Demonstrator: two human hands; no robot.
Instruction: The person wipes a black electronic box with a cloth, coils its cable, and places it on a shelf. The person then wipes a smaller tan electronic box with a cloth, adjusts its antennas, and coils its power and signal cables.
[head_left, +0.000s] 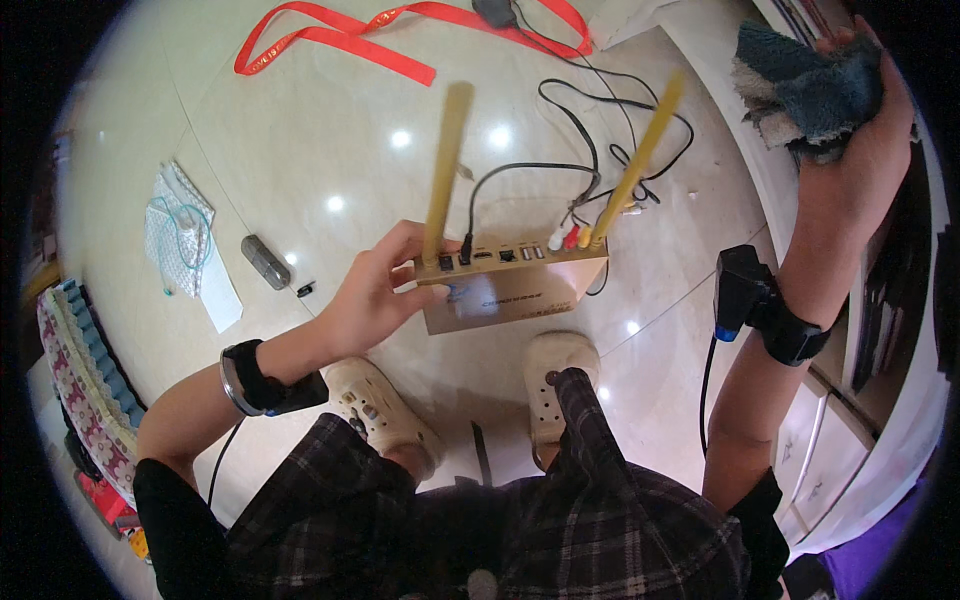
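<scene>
My left hand grips one end of a gold set-top box, thumb on its face and fingers behind. The box is held above the floor with its row of ports facing up. Two gold antennas rise from its ends. A black cable is plugged in near the left antenna. White, red and yellow RCA plugs sit by the right one. Off at the upper right, my right hand clutches a bunched blue-grey and beige cloth by a white shelf unit.
Tangled cable leads to a black power adapter on the tiled floor. A red ribbon curls at the top. Leftward lie a patterned pouch and a dark oblong object. The shelf unit borders the right side.
</scene>
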